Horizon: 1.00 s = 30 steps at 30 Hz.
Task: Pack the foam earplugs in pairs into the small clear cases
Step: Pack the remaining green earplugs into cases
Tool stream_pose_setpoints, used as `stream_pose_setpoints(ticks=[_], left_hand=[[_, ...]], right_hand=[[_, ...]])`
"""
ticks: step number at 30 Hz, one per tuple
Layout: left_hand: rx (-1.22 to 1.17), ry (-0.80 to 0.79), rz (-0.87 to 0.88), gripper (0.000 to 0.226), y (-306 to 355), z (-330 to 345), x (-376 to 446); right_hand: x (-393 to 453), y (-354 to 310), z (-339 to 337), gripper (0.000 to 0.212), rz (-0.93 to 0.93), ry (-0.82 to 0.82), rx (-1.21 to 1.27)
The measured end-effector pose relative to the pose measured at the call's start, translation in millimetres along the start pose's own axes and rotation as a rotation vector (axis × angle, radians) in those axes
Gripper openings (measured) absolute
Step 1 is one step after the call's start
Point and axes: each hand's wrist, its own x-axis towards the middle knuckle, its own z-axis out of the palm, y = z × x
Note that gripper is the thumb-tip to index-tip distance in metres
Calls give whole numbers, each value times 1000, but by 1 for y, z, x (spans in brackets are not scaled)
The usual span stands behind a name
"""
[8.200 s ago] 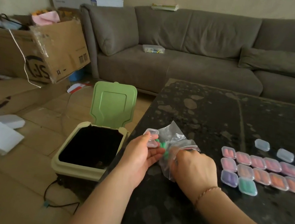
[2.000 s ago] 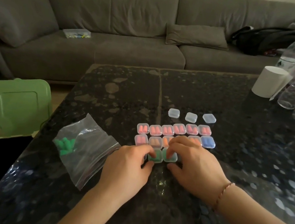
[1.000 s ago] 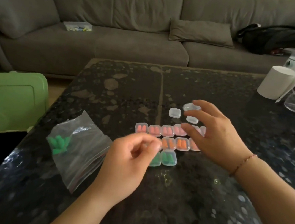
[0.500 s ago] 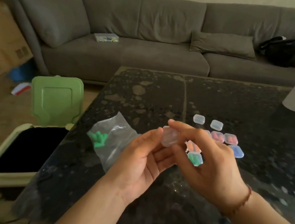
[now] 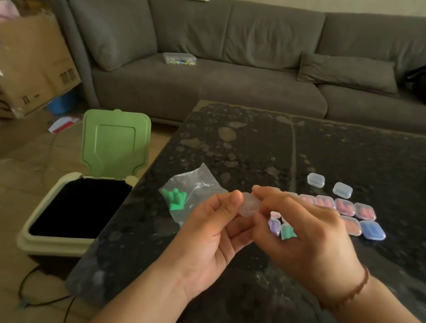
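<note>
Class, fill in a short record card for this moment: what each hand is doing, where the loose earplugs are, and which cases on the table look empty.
left hand: pinches small clear plastic case
right hand: pinches the same case
loose green foam earplugs: inside clear plastic bag on dark speckled table
empty-looking clear cases: two, behind the rows of filled cases

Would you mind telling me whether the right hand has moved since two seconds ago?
Yes. It left the filled cases on the table, lifted toward the person, and the right hand now pinches an empty clear case with the left hand.
</note>
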Motion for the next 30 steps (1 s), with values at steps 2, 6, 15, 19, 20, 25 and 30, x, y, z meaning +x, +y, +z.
stream_pose_setpoints(ticks=[2,6,15,19,20,25,30], left_hand=[[9,2,12,27,0,-4,-2],[-23,18,16,36,1,-12,-4],[136,37,-7,81,9,-23,-10],[408,-95,-75,53,15,-27,-16],[443,-121,-107,54,16,-29,-18],[267,36,-83,33,40,-37,-13],[227,373,30,20,66,-61,-1]], right_hand=[[2,-1,4,23,-5,-6,-11],[6,-5,12,17,-23,-11,-14],[3,-9,16,16,59,-1,77],[3,-6,15,23,189,31,92],[3,-6,15,25,196,8,83],[5,-12,13,21,175,48,96],[1,-16,16,17,88,-311,-14]])
